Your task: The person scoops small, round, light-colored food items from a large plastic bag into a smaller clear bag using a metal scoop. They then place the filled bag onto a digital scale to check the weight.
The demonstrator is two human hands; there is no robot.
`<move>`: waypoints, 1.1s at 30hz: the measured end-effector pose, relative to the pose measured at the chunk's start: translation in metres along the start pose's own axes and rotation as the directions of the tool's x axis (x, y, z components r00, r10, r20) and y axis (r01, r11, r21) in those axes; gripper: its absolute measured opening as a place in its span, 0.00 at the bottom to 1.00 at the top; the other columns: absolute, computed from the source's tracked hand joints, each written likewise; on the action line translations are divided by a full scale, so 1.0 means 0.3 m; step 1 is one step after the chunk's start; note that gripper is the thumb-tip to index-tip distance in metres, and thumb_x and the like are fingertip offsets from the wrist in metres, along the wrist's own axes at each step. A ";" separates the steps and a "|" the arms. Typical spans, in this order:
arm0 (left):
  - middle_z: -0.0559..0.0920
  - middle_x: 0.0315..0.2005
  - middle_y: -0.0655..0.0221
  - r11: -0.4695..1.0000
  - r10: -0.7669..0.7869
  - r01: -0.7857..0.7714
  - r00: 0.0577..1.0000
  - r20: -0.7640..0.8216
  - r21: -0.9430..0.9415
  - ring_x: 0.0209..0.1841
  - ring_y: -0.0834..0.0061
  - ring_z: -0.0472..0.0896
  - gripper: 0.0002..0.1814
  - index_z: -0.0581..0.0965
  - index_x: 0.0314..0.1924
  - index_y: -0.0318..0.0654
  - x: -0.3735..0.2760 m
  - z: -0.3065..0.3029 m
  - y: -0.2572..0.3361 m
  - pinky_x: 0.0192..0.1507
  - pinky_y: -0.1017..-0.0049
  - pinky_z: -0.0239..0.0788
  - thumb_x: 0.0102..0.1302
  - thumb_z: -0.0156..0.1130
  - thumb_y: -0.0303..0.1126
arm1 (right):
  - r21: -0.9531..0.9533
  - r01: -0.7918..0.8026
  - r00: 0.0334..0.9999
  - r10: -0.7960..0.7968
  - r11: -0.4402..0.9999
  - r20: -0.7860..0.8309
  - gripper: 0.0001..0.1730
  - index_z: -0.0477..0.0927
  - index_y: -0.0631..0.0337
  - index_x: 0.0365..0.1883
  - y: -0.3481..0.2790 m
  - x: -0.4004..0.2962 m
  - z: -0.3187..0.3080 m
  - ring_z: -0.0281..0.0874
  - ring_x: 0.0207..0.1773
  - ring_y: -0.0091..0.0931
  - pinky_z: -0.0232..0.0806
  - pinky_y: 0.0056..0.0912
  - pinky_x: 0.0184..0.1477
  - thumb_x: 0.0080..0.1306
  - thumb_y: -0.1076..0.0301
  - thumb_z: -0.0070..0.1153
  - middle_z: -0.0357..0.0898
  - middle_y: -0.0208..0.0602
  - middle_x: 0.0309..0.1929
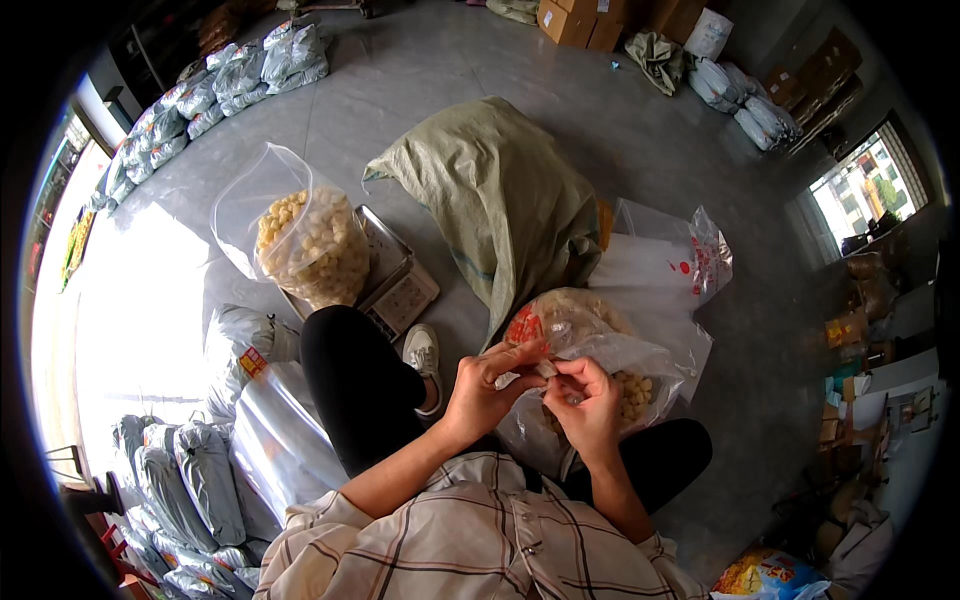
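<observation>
In front of my lap, my left hand (480, 390) and my right hand (590, 409) meet at the fingertips. Between them they pinch a small pale piece (546, 368), too small to identify. Just below and behind the hands lies an open clear plastic bag (652, 358) with pale yellow, chunky pieces (634, 396) inside. Red print (527, 327) shows on the plastic beside my left fingers. Farther left, a clear bag of similar pieces (315, 244) stands open-mouthed on a weighing scale (399, 296).
A big olive woven sack (495, 187) bulges ahead of me. Flat plastic bags (645, 262) with red print lie to its right. Grey wrapped parcels (187, 480) are piled at my left, and more (232, 75) line the far left. Cardboard boxes (574, 22) stand at the back.
</observation>
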State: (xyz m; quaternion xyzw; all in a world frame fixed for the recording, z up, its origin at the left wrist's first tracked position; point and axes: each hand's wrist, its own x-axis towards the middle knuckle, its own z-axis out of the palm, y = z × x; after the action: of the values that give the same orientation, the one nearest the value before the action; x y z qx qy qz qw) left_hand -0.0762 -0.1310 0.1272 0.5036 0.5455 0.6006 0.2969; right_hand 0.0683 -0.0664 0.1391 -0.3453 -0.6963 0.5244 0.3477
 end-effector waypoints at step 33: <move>0.81 0.45 0.61 0.638 -0.356 0.347 0.925 0.137 -0.687 0.47 0.77 0.79 0.21 0.70 0.57 0.28 -0.015 -0.009 -0.034 0.52 0.75 0.70 0.63 0.57 0.21 | -0.123 0.139 0.989 -0.145 0.983 -0.040 0.14 0.77 0.67 0.44 -0.102 0.022 0.038 0.76 0.32 0.19 0.69 0.17 0.25 0.58 0.79 0.58 0.76 0.37 0.37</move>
State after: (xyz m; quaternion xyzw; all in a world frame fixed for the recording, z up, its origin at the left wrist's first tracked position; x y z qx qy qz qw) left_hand -0.0794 -0.1336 0.1164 0.2343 0.3659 0.6951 0.5728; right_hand 0.0517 -0.0727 0.1672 -0.3276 -0.7408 0.4468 0.3797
